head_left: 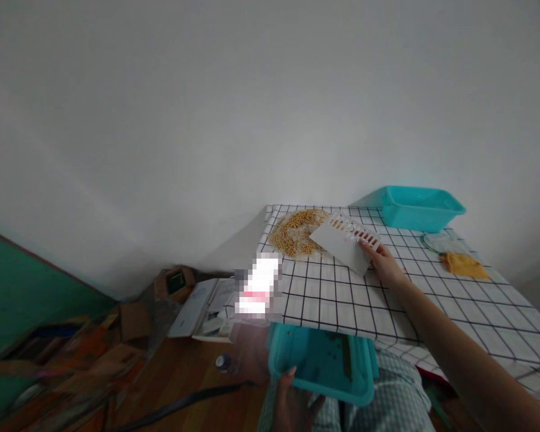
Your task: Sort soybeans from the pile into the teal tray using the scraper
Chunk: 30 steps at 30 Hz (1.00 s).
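My right hand (382,264) grips one edge of a flat white sheet (342,243) with a row of slots along its far side. The sheet is tilted over the table, its left corner at the edge of a spread of yellow beans (292,234) mixed with small pale grains. Down by my lap, my left hand (290,396) holds a turquoise plastic tub (315,360) by its near rim, thumb over the edge. The tub sits just below the table's front edge, with some dark bits in it.
A white table with a black grid cloth (310,294) stands against the wall. On it, a second turquoise tub (423,207) is at the back right, near a yellow cloth (465,265). A pixelated bright patch covers the left corner. Boxes (135,321) crowd the floor at left.
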{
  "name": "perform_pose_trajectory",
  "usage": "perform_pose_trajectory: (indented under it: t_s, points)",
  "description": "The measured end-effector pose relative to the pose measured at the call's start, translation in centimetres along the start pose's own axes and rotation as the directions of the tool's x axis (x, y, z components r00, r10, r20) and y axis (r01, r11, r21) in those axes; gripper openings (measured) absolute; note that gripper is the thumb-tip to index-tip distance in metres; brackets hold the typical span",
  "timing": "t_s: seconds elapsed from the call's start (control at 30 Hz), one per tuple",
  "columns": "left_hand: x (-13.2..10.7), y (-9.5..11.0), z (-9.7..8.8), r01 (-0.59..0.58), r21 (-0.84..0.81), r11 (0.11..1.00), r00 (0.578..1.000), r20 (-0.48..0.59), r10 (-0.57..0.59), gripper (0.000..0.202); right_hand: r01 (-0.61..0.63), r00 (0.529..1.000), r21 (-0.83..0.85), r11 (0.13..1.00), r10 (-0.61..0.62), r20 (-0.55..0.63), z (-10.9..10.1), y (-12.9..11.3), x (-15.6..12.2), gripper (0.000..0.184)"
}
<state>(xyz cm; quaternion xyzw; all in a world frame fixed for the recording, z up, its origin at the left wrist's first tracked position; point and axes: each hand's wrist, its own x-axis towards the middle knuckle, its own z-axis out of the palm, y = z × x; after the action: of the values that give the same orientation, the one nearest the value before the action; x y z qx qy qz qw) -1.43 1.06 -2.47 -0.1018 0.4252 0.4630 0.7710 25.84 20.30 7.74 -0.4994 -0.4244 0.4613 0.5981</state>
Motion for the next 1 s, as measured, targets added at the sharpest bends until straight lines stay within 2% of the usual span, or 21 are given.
perform_pose_trajectory:
  t_s: [0.17, 0.43, 0.73, 1.0]
  points:
    - [-0.5, 0.2, 0.4, -0.02, 0.002, 1.0, 0.999, -0.036, 0.02, 0.04, -0.007, 1.0, 0.03, 1.0, 0.006, 0.024, 0.3, -0.1, 0.0, 0.035]
    - [-0.2, 0.2, 0.4, -0.027, -0.006, 1.0, 0.998, -0.064, 0.027, 0.037, 0.005, 1.0, 0.035, 0.999, -0.005, 0.006, 0.4, 0.3, 0.9, 0.036]
    - [-0.7, 0.2, 0.8, -0.049, 0.016, 0.999, 0.997, -0.062, 0.05, 0.033, 0.008, 0.999, 0.027, 1.0, -0.009, 0.031, 0.3, 0.5, 1.1, 0.034]
    - [-0.2, 0.2, 0.2, -0.032, -0.013, 0.999, 0.998, -0.053, 0.031, 0.034, 0.005, 0.999, 0.017, 1.0, -0.005, 0.033, 0.1, 0.8, 1.3, 0.033]
